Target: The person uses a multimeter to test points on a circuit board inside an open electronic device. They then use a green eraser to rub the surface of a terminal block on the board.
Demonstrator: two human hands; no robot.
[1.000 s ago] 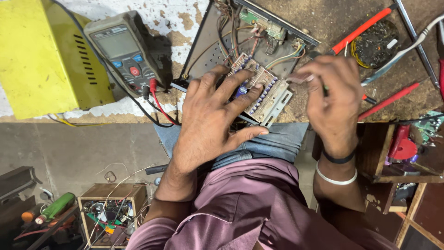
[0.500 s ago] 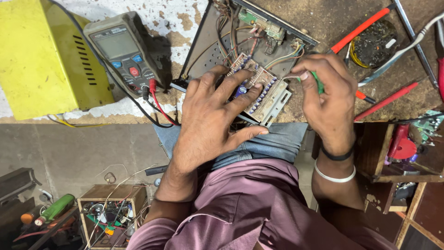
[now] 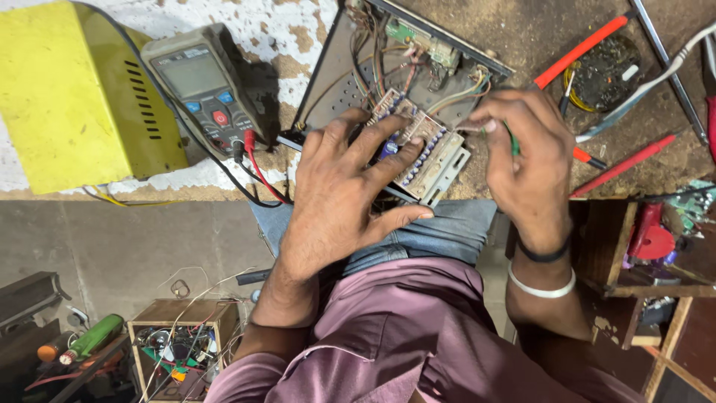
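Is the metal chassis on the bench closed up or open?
Open. The metal chassis has no cover, so its wiring and the circuit board are exposed; the left hand rests on that board.

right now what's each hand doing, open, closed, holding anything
Left hand: open, fingers spread, pressing on the circuit board.
Right hand: closed, pinching a thin green tool at the board's edge.

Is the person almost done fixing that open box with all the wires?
Probably not. Already done: the metal case lies open, and the multimeter has its leads plugged in. In hand: the left hand steadies the circuit board, while the right hand pinches a thin green tool at the board's edge. Left: board and wires are loose, and the case is not closed.
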